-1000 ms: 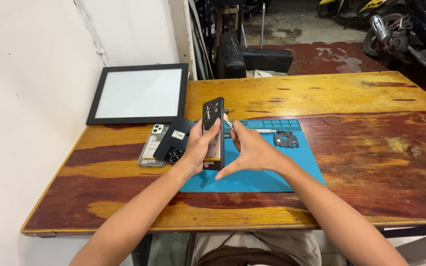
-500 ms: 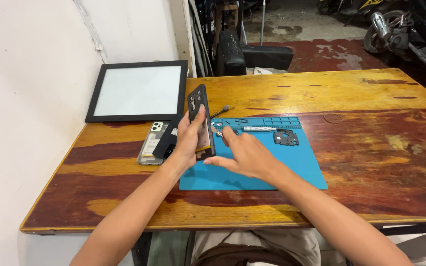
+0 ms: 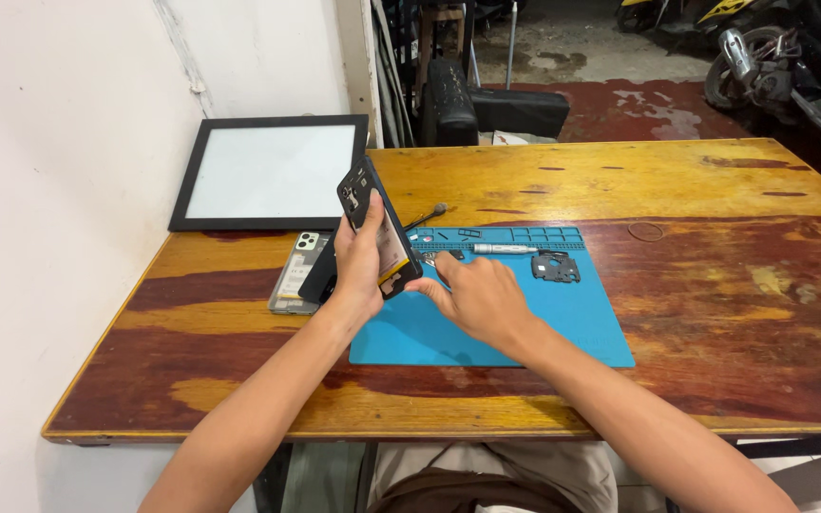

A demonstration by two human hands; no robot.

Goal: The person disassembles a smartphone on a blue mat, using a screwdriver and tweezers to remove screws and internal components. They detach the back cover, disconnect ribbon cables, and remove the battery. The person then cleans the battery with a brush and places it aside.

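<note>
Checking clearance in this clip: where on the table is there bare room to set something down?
Bare wood runs right of the blue mat to the table edge, and along the front edge. The mat's near half is bare too. It is crowded at the mat's far left, around the left hand, opened phone and right hand.

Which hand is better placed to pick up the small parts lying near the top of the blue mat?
Likely the right hand: it is empty, low over the blue mat, fingertips near the small parts. The left hand is busy gripping the opened phone tilted upright.
</note>
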